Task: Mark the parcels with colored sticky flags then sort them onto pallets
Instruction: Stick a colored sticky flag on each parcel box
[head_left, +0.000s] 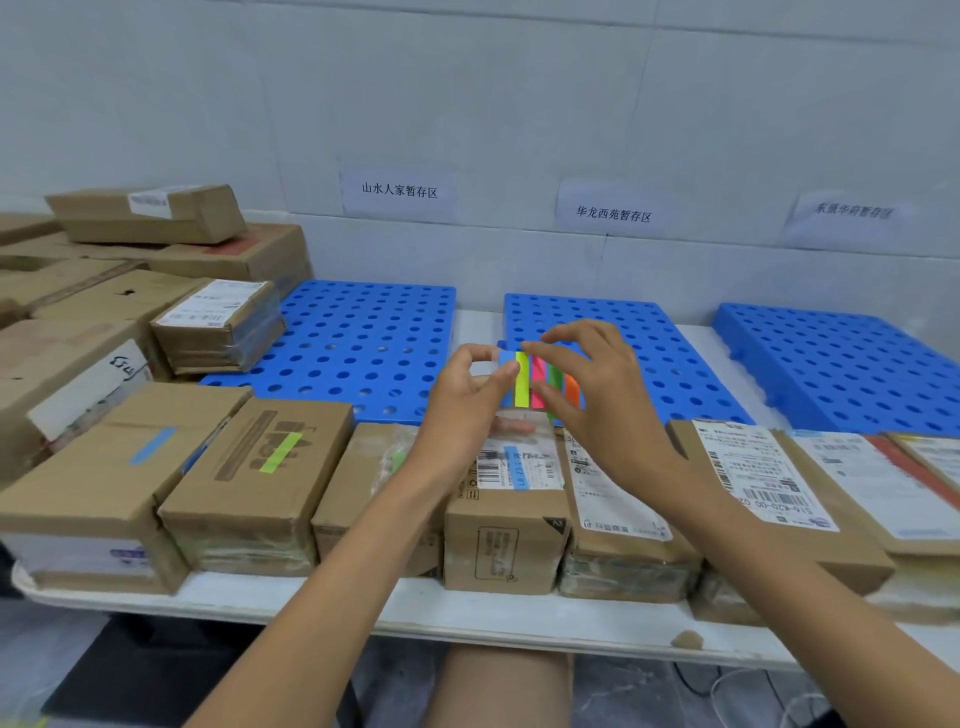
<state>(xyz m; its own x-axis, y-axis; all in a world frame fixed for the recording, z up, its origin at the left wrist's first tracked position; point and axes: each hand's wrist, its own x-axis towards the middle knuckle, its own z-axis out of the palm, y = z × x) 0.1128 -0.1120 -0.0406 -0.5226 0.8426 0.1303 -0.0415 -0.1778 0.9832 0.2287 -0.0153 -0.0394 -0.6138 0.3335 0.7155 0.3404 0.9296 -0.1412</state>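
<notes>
L hand (462, 402), R hand (610, 400) on flag pad (523, 383) (sign (399, 189): 山水人家暂存区)

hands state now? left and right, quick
Left hand: pinches the sticky flag pad by its blue end.
Right hand: pinches the same pad across its coloured flags; whether one flag is lifted cannot be told.

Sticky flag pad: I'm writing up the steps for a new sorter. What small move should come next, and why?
Probably peel one flag off the flag pad with the right hand while the left hand steadies it. Both hands pinch it, and the white-labelled parcel beneath the right wrist shows no flag, unlike the blue-flagged box.
</notes>
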